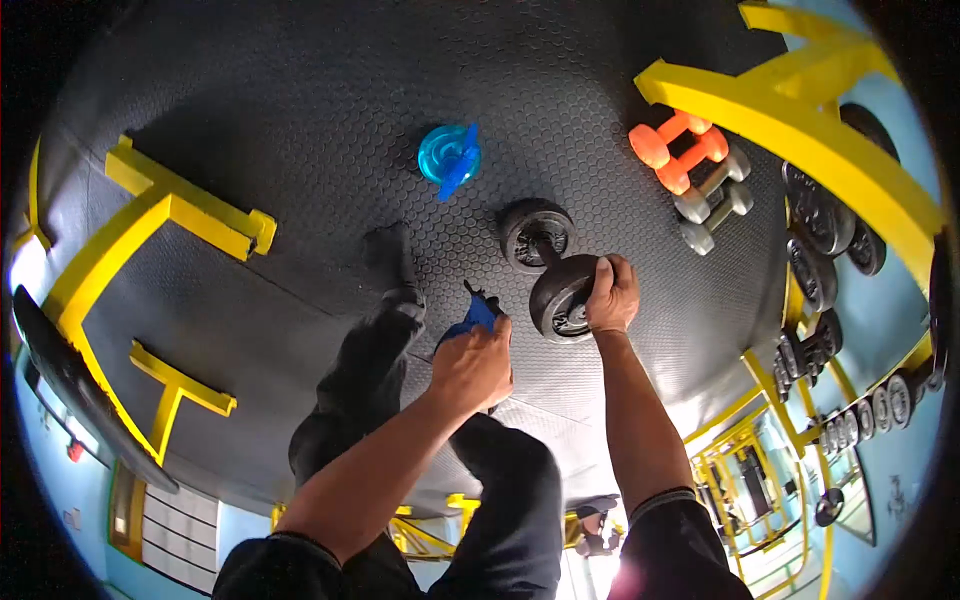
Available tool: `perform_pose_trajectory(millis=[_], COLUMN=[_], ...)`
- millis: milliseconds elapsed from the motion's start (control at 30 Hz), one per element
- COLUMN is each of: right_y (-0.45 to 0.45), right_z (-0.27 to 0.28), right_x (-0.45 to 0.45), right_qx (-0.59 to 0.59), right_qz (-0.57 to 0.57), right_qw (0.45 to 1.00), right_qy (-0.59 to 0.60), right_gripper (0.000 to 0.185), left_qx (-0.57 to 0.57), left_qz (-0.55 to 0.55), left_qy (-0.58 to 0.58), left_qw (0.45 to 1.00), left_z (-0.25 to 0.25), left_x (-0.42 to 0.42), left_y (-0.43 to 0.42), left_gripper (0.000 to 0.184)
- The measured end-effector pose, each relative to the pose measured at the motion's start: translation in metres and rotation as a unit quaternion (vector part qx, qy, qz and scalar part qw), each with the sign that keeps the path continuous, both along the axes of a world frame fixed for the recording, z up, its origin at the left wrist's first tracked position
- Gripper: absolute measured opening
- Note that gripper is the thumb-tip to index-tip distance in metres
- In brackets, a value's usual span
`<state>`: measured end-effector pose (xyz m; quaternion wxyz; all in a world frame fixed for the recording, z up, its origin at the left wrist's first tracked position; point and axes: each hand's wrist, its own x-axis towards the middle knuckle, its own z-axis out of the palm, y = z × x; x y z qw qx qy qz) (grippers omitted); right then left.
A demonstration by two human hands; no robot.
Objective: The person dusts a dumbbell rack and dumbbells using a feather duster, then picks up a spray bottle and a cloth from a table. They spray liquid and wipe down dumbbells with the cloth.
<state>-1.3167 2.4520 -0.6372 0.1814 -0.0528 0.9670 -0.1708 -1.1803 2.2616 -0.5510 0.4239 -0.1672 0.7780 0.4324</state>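
A black dumbbell [545, 250] with a round plate at each end rests on the rubber floor in front of me. My right hand [612, 296] is closed on the rim of its nearer plate, thumb on the outer face. Just left of that plate, my left hand [474, 366] is in a fist around a blue cloth-like piece [478, 316] with black bits sticking out at the top. Most of this piece is hidden by the fingers. Beyond both hands stands a translucent blue bottle [436, 156], seen from above.
Orange dumbbells [680, 150] and grey dumbbells [715, 200] lie at the right, below a yellow frame [800, 115]. Weight plates [818, 210] hang along the right wall. A yellow bench frame [150, 205] stands left. My legs [350, 375] extend between them.
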Motion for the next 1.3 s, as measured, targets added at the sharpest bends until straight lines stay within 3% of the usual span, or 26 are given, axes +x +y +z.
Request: perform_pose_trajectory(millis=[67, 100, 133, 167, 233, 267, 333, 367, 400, 467, 500, 533, 600, 633, 667, 733, 800, 833, 900, 933, 1000, 1133, 1200, 1300], right_y=[0.001, 0.0, -0.004, -0.024, -0.08, -0.069, -0.047, -0.085, -0.087, -0.085, -0.078, -0.057, -0.026, -0.061, -0.052, -0.015, 0.008, 0.015, 0.001, 0.008, 0.003, 0.011, 0.015, 0.026], right_z=[0.004, 0.002, -0.004, -0.002, 0.004, -0.037, -0.141, -0.108, -0.112, -0.119, -0.128, -0.136, -0.146, -0.099, -0.109, -0.145, -0.162, -0.163, -0.132, -0.134, -0.116, -0.109, -0.106, -0.098], right_x=[-0.024, -0.041, -0.056, -0.072, -0.098, -0.094, -0.089, -0.096, -0.083, -0.06, -0.044, -0.036, -0.026, -0.037, -0.033, -0.014, 0.0, 0.008, 0.008, 0.021, 0.031, 0.046, 0.059, 0.084], right_qx=[-0.009, -0.005, -0.002, 0.001, 0.177, 0.178, 0.347, 0.307, 0.31, 0.307, 0.36, 0.368, 0.278, 0.283, 0.281, 0.253, 0.24, 0.216, 0.118, 0.128, 0.057, -0.041, -0.031, -0.044], right_qz=[-0.095, -0.073, -0.051, -0.05, -0.068, -0.065, 0.052, 0.05, 0.057, 0.127, 0.327, 0.322, 0.147, 0.152, 0.159, 0.065, 0.026, -0.048, -0.21, -0.277, -0.413, -0.469, -0.45, -0.461], right_qw=[0.967, 0.945, 0.917, 0.919, 0.754, 0.754, 0.541, 0.62, 0.615, 0.689, 0.645, 0.639, 0.711, 0.746, 0.745, 0.722, 0.716, 0.707, 0.658, 0.654, 0.595, 0.563, 0.599, 0.636], right_qy=[-0.238, -0.318, -0.395, -0.391, -0.629, -0.629, -0.764, -0.72, -0.722, -0.644, -0.59, -0.593, -0.629, -0.583, -0.584, -0.641, -0.654, -0.672, -0.714, -0.692, -0.687, -0.679, -0.661, -0.617], right_gripper=[0.039, 0.035, 0.03, 0.03, 0.036, 0.036, 0.055, 0.069, 0.069, 0.066, 0.061, 0.061, 0.054, 0.039, 0.039, 0.029, 0.022, 0.019, 0.009, 0.019, 0.013, 0.028, 0.03, 0.023], left_qx=[0.027, 0.048, 0.053, 0.047, 0.032, 0.031, 0.052, 0.067, 0.067, 0.094, 0.093, 0.104, 0.082, 0.068, 0.064, 0.112, 0.103, 0.102, 0.108, 0.107, 0.127, 0.118, 0.108, 0.105], left_qz=[0.031, 0.034, 0.037, 0.018, -0.004, -0.002, 0.009, -0.006, 0.001, 0.043, 0.07, 0.071, 0.092, 0.102, 0.107, 0.116, 0.132, 0.154, 0.172, 0.17, 0.12, 0.088, 0.087, 0.082], left_qy=[-0.041, -0.075, -0.067, -0.094, -0.112, -0.112, -0.145, -0.177, -0.183, -0.171, -0.169, -0.171, -0.178, -0.162, -0.165, -0.254, -0.253, -0.249, -0.236, -0.235, -0.287, -0.294, -0.294, -0.277], left_qw=[0.998, 0.995, 0.996, 0.994, 0.993, 0.993, 0.988, 0.982, 0.981, 0.98, 0.979, 0.977, 0.976, 0.979, 0.978, 0.954, 0.953, 0.951, 0.95, 0.951, 0.942, 0.944, 0.946, 0.952], left_z=[-0.005, -0.006, -0.004, -0.002, -0.005, -0.005, -0.007, -0.006, -0.004, -0.001, -0.002, -0.002, -0.006, -0.01, -0.013, -0.018, -0.024, -0.026, -0.032, -0.031, -0.03, -0.039, -0.051, -0.05], left_x=[-0.008, -0.013, -0.021, -0.027, -0.027, -0.026, -0.033, -0.037, -0.036, -0.034, -0.028, -0.021, -0.01, -0.005, -0.007, -0.012, -0.006, -0.003, 0.005, 0.004, 0.0, 0.016, 0.032, 0.048], left_y=[0.003, 0.001, -0.002, -0.005, -0.003, -0.001, -0.007, -0.01, -0.008, 0.003, 0.013, 0.024, 0.042, 0.053, 0.053, 0.053, 0.056, 0.057, 0.059, 0.057, 0.054, 0.065, 0.075, 0.08], left_gripper=[0.042, 0.042, 0.042, 0.042, 0.046, 0.046, 0.048, 0.049, 0.049, 0.05, 0.051, 0.051, 0.054, 0.057, 0.057, 0.078, 0.083, 0.085, 0.089, 0.089, 0.092, 0.094, 0.093, 0.068])
